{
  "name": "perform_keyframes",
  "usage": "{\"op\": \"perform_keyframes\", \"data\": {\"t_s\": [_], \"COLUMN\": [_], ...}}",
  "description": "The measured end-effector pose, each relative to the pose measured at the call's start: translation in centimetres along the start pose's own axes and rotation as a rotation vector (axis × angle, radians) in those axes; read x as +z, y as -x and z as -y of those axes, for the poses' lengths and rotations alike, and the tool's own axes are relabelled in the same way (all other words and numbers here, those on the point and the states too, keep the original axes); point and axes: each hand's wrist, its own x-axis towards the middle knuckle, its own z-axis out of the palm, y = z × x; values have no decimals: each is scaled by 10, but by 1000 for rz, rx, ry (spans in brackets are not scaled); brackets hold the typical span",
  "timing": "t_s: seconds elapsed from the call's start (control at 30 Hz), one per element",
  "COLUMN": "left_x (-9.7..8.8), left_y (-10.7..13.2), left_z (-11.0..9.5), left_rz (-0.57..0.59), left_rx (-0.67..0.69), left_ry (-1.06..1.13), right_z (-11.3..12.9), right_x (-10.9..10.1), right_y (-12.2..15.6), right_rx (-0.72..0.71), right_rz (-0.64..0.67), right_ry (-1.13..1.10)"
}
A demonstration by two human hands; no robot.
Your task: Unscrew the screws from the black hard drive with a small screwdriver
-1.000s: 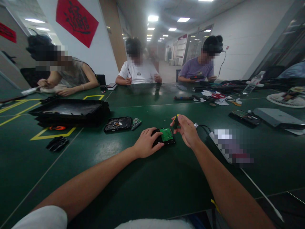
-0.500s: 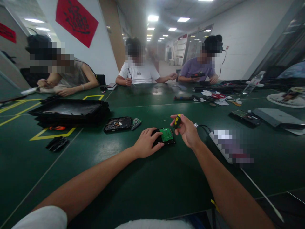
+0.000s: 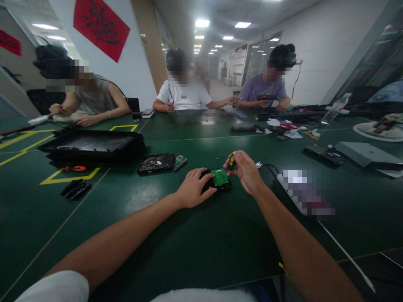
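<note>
A black hard drive with a green circuit board facing up lies flat on the dark green table in front of me. My left hand holds it down from the left, thumb along the near edge and fingers across its far side. In my right hand is a screwdriver with a yellow and black handle, pinched in closed fingers. The handle leans over the right end of the board; its tip is too small to make out. Left of the drive lie an opened hard drive and a loose circuit board.
Black trays are stacked at the left, near crumpled black plastic. To the right are a white power strip with cables, another drive and a grey box. A water bottle stands farther back. Three people sit opposite.
My right hand has shifted slightly left with the screwdriver, bringing it closer over the circuit board. My left hand and the hard drive have stayed put.
</note>
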Motion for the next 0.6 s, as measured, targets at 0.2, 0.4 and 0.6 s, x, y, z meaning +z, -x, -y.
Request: {"op": "perform_keyframes", "data": {"t_s": [0.2, 0.4, 0.6], "left_x": [0, 0, 0], "left_y": [1, 0, 0], "left_z": [0, -1, -1], "left_rz": [-13, -8, -6], "left_rx": [1, -2, -2], "left_ry": [19, 14, 0], "right_z": [-2, -2, -2], "right_x": [0, 0, 1], "right_y": [-1, -1, -1], "right_rx": [14, 4, 41], "right_rz": [-41, -5, 7], "right_ry": [7, -32, -64]}}
